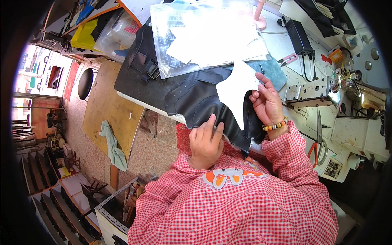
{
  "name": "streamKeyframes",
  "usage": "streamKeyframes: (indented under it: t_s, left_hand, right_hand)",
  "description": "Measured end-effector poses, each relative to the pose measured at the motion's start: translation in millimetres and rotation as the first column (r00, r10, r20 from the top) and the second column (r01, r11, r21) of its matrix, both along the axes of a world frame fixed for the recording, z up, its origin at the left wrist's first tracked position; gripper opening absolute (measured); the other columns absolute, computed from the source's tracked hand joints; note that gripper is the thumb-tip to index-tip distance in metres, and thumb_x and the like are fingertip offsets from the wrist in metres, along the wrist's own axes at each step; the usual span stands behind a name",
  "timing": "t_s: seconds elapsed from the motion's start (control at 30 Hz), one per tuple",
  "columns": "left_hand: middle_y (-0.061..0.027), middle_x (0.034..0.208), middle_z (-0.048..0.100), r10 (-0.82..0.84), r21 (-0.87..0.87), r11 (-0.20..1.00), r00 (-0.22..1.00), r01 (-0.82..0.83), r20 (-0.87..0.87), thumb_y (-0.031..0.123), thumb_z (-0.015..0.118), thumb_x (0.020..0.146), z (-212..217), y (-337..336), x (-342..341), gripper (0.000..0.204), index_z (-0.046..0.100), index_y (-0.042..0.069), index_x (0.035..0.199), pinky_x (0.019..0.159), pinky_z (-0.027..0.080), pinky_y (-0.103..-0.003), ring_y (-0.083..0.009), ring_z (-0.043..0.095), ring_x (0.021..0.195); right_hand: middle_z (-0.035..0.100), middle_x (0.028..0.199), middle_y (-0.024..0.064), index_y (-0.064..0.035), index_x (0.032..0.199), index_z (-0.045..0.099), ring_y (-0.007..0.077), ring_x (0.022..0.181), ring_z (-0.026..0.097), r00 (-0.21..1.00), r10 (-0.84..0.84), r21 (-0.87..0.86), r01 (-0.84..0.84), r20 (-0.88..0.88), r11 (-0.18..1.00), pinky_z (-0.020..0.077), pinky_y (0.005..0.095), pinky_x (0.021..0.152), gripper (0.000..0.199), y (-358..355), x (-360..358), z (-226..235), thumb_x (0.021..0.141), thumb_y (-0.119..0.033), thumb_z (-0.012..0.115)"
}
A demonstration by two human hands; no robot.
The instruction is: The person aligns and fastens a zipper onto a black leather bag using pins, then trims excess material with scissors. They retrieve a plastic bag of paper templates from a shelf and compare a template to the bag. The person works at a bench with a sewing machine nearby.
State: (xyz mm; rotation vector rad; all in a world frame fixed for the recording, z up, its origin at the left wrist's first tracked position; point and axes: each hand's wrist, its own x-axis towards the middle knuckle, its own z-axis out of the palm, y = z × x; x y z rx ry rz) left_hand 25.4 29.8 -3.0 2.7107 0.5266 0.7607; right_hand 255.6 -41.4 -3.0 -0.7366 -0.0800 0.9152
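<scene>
My right hand point(267, 102) pinches the edge of a white paper pattern piece point(237, 87) with curved sides and a long pointed tail. The pattern piece lies over black leather point(200, 104), which is stitched and drapes over the table's near edge. On the leather's near edge rest the fingertips of my left hand point(207, 142); its fingers are stretched out and hold nothing. Just beyond the pattern piece, a stack of white paper sheets point(216, 41) lies on a clear gridded sheet point(161, 61). Part of the leather is hidden beneath the sheets and the pattern piece.
A sewing machine point(314, 94) stands to the right, with scissors point(319, 141) and pink thread snips point(288, 59) near it. A black box point(299, 36) with cables sits farther back. Leftward, a wooden board point(108, 98) carries a grey-green cloth point(111, 143).
</scene>
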Motion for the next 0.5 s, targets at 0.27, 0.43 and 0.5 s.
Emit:
streamKeyframes:
  t_s: [0.27,0.43,0.5]
  left_hand:
    - [-0.0210,0.124,0.058,-0.004,-0.048,0.999,1.000,0.004,0.009,0.007,0.066,0.075,0,3,1,0.038,0.065,0.000,0.112,0.096,0.042,-0.056,-0.0329,0.060,0.102]
    - [-0.0191,0.118,0.062,0.045,-0.123,0.992,0.999,-0.041,0.031,0.007,0.066,0.077,0,2,1,0.031,0.065,-0.001,0.106,0.096,0.043,-0.054,-0.0338,0.060,0.104]
    - [-0.0186,0.114,0.062,0.059,-0.157,0.986,0.998,-0.053,0.029,0.008,0.066,0.078,2,4,1,0.030,0.064,-0.001,0.106,0.099,0.041,-0.054,-0.0354,0.059,0.103]
  right_hand:
    - [0.061,0.090,0.0055,-0.0044,0.132,0.048,0.0138,0.071,0.059,0.998,-0.001,-0.032,0.003,0.056,0.999,0.0524,0.0290,0.067,0.034,2,-5,3,0.098,-0.005,0.052]
    - [0.062,0.093,0.0064,-0.0047,0.137,0.041,0.0137,0.071,0.060,0.994,-0.002,-0.060,0.009,0.108,0.998,0.0527,0.0281,0.067,0.041,4,-10,8,0.098,-0.002,0.052]
    - [0.063,0.095,0.0073,-0.0049,0.142,0.034,0.0140,0.072,0.062,0.994,0.004,-0.082,0.005,0.110,0.997,0.0540,0.0284,0.066,0.048,5,-11,12,0.097,0.000,0.051]
